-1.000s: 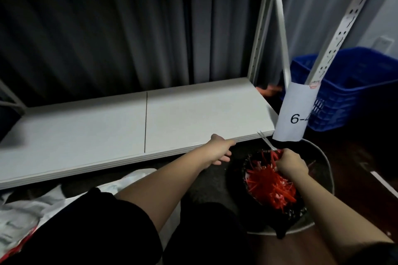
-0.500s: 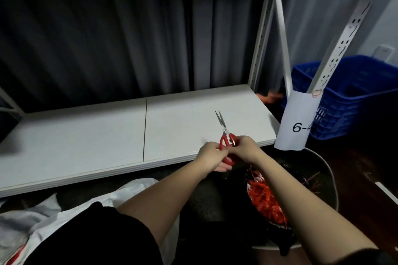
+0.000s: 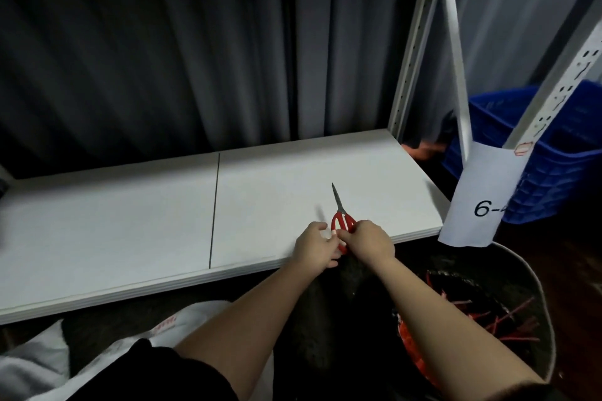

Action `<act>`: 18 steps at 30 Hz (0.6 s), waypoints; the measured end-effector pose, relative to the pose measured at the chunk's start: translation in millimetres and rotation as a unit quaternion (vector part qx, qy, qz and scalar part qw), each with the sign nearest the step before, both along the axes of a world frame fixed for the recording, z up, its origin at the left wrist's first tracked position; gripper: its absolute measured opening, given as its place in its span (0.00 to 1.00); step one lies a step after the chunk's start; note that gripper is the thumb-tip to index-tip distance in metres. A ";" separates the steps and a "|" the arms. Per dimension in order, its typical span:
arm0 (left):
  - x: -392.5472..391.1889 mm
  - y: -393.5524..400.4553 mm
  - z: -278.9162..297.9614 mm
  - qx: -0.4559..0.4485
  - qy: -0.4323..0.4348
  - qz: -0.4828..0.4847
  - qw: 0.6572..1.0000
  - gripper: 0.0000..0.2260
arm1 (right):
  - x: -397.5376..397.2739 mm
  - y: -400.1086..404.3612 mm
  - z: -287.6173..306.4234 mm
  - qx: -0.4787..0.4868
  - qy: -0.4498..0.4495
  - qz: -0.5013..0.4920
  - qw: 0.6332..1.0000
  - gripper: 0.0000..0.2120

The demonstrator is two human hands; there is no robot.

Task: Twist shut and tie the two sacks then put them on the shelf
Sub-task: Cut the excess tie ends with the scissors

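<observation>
Since a second ago, your right hand point(image 3: 368, 241) had left the basin point(image 3: 540, 296) of red ties point(image 3: 508, 319) at lower right and met your left hand point(image 3: 314, 246) at the shelf point(image 3: 130, 221) edge, centre frame. Both hands curled around the red-handled scissors point(image 3: 342, 221), blades together, pointing up over the shelf. A white sack point(image 3: 39, 365) lay at lower left, under the shelf front. The paper label point(image 3: 482, 202) at right read "6-", the rest hidden.

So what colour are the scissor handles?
Red, on the scissors, seen in the head view.
</observation>
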State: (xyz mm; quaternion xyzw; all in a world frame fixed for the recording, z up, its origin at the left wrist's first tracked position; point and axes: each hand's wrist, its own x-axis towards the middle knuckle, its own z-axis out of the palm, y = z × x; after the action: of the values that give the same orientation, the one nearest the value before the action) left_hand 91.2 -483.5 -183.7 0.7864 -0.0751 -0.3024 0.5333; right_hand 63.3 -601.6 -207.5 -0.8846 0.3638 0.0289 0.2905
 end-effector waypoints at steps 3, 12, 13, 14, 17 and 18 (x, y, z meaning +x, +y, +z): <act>21.5 -2.8 -17.4 0.063 -0.023 -0.025 0.997 0.20 | 20.0 -10.5 -25.4 0.000 0.026 -0.025 0.999 0.28; 72.3 19.5 -54.4 0.116 -0.040 -0.032 0.992 0.18 | 69.6 -26.8 -84.5 -0.112 0.051 -0.019 0.992 0.22; 74.3 21.7 -56.7 0.114 -0.042 -0.034 0.992 0.18 | 74.0 -27.8 -86.7 -0.118 0.052 -0.014 0.992 0.21; 77.1 23.6 -60.0 0.114 -0.046 -0.036 0.992 0.17 | 78.5 -28.4 -89.5 -0.121 0.051 -0.009 0.991 0.21; 82.6 28.9 -67.5 0.114 -0.046 -0.039 0.992 0.16 | 87.1 -28.0 -97.3 -0.132 0.048 -0.007 0.990 0.16; 83.4 30.5 -68.8 0.114 -0.045 -0.040 0.992 0.16 | 88.6 -27.8 -99.3 -0.139 0.049 -0.008 0.989 0.14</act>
State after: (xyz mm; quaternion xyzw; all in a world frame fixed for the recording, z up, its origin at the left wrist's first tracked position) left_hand 174.6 -453.0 -252.6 0.8513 -0.0954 -0.2941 0.4239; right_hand 151.9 -629.4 -306.8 -0.9107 0.3856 0.0192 0.1468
